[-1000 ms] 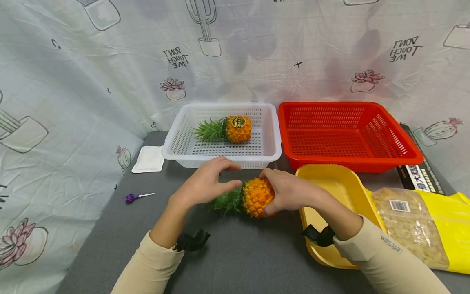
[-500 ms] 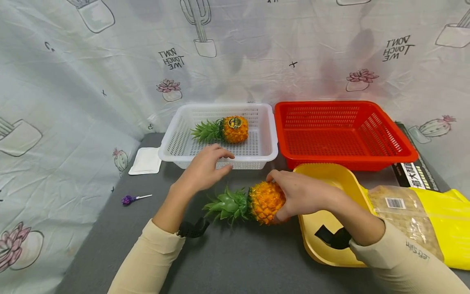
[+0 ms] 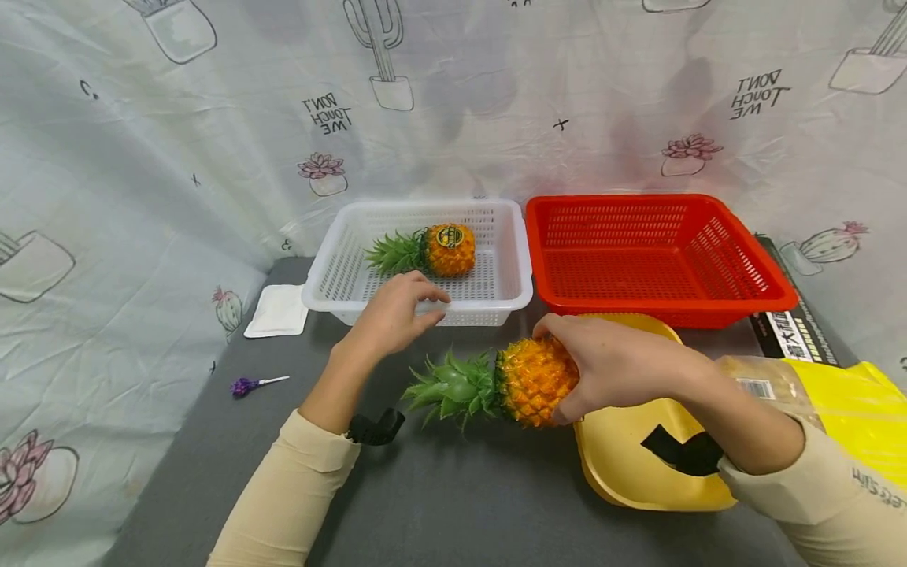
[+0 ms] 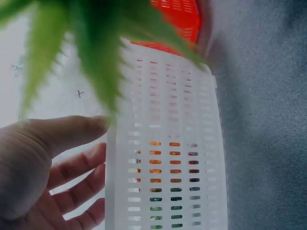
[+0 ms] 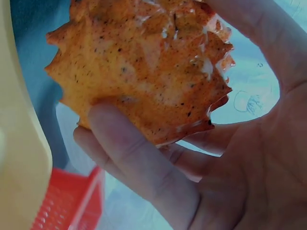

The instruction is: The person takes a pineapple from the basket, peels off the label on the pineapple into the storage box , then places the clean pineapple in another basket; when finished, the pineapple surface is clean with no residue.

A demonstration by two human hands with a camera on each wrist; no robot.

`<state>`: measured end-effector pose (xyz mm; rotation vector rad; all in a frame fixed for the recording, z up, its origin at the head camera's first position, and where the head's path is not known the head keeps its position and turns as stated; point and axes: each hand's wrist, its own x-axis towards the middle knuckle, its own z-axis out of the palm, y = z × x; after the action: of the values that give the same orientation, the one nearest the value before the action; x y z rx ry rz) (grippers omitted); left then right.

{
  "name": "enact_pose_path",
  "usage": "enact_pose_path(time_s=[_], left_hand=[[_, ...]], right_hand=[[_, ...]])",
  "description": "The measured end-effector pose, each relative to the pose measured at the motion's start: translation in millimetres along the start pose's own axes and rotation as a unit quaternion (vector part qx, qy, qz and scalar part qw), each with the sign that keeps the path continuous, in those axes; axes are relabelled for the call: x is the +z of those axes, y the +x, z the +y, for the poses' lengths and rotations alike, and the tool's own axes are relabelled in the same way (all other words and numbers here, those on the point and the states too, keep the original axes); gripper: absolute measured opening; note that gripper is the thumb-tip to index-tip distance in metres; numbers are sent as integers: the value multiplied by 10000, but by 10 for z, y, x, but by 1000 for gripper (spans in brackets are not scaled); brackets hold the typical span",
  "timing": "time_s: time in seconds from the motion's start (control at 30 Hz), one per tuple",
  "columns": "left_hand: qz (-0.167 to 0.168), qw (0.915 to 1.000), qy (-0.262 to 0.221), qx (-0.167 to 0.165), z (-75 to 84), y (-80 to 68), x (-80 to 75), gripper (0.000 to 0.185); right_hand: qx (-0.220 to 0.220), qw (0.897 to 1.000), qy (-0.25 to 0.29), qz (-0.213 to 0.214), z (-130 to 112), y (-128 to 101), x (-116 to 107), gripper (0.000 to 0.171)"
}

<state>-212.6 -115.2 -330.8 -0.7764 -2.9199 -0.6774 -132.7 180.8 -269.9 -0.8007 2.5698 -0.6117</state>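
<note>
At the centre of the head view, the right hand (image 3: 609, 364) wraps its curled fingers (image 5: 129, 153) round the orange body of a pineapple (image 3: 527, 381), which lies sideways with its green crown (image 3: 449, 387) pointing to the frame's left, over the grey table (image 3: 453, 496) at the near rim of the yellow tray (image 3: 638, 472). The pineapple looks stiff, bumpy and glossy, probably a light plastic model, though the close view is too blurred to be sure; the rounded body gives the firmest hold, while the spiky crown would flex. The left hand (image 3: 393, 315) holds nothing, fingers relaxed and slightly apart beside the white basket's (image 3: 333, 272) front wall. A second pineapple (image 3: 439, 250) lies inside that basket. The red basket (image 3: 708, 299) sits at right centre, a yellow bag (image 3: 850, 394) at the right edge, and a white packet (image 3: 278, 310) and a purple-tipped stick (image 3: 251, 384) at left.
</note>
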Motion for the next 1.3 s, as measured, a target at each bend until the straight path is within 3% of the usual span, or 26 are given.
enact_pose_path(time_s=[0.27, 0.6, 0.9, 1.3], left_hand=[[6, 9999, -128, -75, -54, 79, 23, 19], [-73, 9998, -153, -109, -48, 87, 10, 21], [-57, 9996, -178, -206, -68, 59, 42, 21], [39, 9996, -147, -240, -47, 58, 42, 20]], right_hand=[[201, 9997, 103, -25, 10, -220, -303, 80], [377, 9980, -248, 437, 158, -449, -643, 81], [742, 9941, -195, 767, 427, -473, -923, 82], [1120, 9906, 306, 731, 874, -411, -1207, 86]])
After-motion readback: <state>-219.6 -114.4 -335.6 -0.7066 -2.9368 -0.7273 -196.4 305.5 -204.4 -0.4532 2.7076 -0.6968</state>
